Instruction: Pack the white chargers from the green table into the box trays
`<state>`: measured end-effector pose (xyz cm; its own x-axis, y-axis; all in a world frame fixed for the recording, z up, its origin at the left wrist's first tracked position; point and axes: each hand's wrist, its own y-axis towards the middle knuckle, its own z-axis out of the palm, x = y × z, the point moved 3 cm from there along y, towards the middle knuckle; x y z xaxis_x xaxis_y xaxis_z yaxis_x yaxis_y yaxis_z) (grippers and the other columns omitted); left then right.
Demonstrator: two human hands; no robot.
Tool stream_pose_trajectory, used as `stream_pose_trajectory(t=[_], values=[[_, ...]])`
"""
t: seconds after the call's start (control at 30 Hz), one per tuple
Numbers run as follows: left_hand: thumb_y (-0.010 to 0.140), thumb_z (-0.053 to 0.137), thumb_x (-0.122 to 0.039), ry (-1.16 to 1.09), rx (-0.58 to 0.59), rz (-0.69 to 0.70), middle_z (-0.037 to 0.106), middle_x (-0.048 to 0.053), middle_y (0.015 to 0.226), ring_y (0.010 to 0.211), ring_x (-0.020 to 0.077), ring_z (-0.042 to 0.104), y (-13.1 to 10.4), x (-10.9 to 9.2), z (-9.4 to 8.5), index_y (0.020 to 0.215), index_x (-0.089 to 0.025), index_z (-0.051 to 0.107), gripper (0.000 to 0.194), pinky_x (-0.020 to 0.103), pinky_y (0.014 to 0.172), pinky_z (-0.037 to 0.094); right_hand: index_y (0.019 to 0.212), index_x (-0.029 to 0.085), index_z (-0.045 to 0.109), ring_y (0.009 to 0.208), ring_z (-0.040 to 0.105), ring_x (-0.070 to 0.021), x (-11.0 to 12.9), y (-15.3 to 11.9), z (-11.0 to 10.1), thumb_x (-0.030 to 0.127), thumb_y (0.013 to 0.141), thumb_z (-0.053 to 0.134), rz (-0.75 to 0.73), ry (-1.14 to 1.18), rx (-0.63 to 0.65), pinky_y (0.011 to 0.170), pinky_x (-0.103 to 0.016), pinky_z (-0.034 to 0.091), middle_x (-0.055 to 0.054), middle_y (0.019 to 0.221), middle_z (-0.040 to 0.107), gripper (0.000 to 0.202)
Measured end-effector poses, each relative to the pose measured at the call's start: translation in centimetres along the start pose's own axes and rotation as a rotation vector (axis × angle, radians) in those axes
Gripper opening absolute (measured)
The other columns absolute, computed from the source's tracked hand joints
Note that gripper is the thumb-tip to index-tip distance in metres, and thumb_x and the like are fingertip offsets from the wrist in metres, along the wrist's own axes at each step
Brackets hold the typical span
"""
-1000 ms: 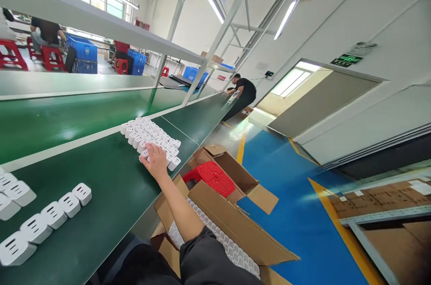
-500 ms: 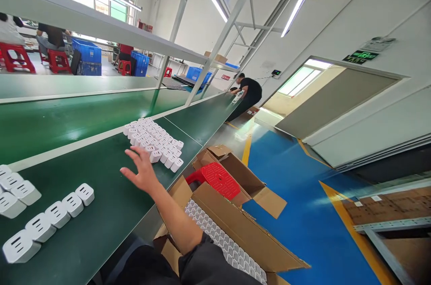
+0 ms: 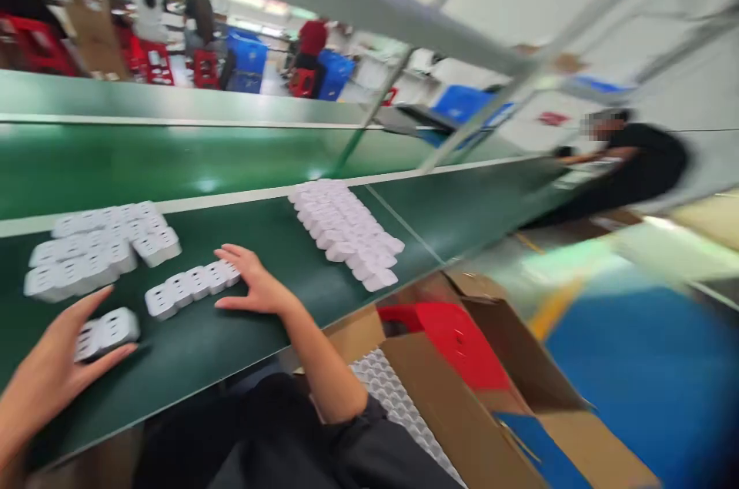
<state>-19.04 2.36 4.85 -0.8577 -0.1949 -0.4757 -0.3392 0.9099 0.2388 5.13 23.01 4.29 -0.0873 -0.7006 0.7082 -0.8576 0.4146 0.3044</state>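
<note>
On the green bench point(image 3: 199, 339), toward 8 o'clock, a row of five white adapters point(image 3: 198, 283) runs from 8 to 2 o'clock, dark-marked faces up. The left hand point(image 3: 58, 362) points toward 2, fingers parted around an adapter pair point(image 3: 117, 329); whether gripping, I cannot tell. The right hand point(image 3: 259, 285) points toward 10, fingers spread wide at the row's 2 o'clock end.

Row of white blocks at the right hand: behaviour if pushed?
The row of white blocks would probably split or skew: seams divide it. Flattened sides suggest sliding over rolling. The green worktop looks smooth, so friction may be low.
</note>
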Motion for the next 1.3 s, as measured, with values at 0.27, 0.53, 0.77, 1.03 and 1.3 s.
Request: stream_pose_trajectory(t=[0.27, 0.53, 0.77, 1.03, 1.3], values=[[0.086, 0.063, -0.058, -0.134, 0.095, -0.081, 0.046, 0.008, 0.148, 0.134, 0.0283, 0.048, -0.8, -1.1, 0.4, 0.147, -0.029, 0.036, 0.073, 0.046, 0.114, 0.041, 0.157, 0.034, 0.02, 0.151, 0.022, -0.0293, -0.6, -0.5, 2.1, 0.046, 0.086, 0.071, 0.05, 0.059, 0.097, 0.121, -0.053, 0.028, -0.012, 0.162, 0.018, 0.089], [0.093, 0.057, -0.052, -0.041, 0.064, -0.088, 0.054, 0.01, 0.139, 0.129, 0.0261, 0.052, 0.0, -3.1, 1.1, 0.137, -0.023, 0.051, 0.053, 0.043, 0.109, 0.045, 0.157, 0.036, 0.019, 0.152, 0.019, -0.0303, -0.1, -0.9, 2.9, 0.045, 0.089, 0.067, 0.056, 0.017, 0.11, 0.119, -0.053, 0.03, -0.01, 0.164, 0.01, 0.084], [0.089, 0.059, -0.061, 0.295, 0.152, 0.049, 0.051, 0.013, 0.144, 0.127, 0.03, 0.053, 1.4, -5.0, 0.6, 0.146, -0.021, 0.042, 0.073, 0.041, 0.101, 0.048, 0.158, 0.034, 0.012, 0.153, 0.017, -0.029, -0.2, -0.9, 2.4, 0.046, 0.09, 0.065, 0.037, -0.007, 0.06, 0.12, -0.056, 0.027, -0.012, 0.164, 0.014, 0.087], [0.096, 0.046, -0.06, 0.375, 0.275, 0.025, 0.063, 0.01, 0.122, 0.103, 0.0261, 0.062, 3.7, -6.1, 2.0, 0.147, -0.032, 0.044, 0.058, 0.029, 0.064, 0.046, 0.157, 0.033, 0.013, 0.151, 0.021, -0.0299, -0.3, -0.9, 2.8, 0.045, 0.089, 0.065, 0.019, -0.017, 0.075, 0.119, -0.055, 0.03, -0.013, 0.162, 0.016, 0.087], [0.092, 0.054, -0.059, 0.153, 0.215, -0.134, 0.069, 0.007, 0.112, 0.105, 0.026, 0.063, 3.3, -5.4, 1.2, 0.134, -0.032, 0.057, 0.05, 0.029, 0.073, 0.048, 0.158, 0.033, 0.01, 0.151, 0.021, -0.0306, -0.5, -0.9, 2.9, 0.046, 0.09, 0.065, 0.002, -0.025, 0.075, 0.118, -0.055, 0.031, -0.013, 0.163, 0.016, 0.089]])
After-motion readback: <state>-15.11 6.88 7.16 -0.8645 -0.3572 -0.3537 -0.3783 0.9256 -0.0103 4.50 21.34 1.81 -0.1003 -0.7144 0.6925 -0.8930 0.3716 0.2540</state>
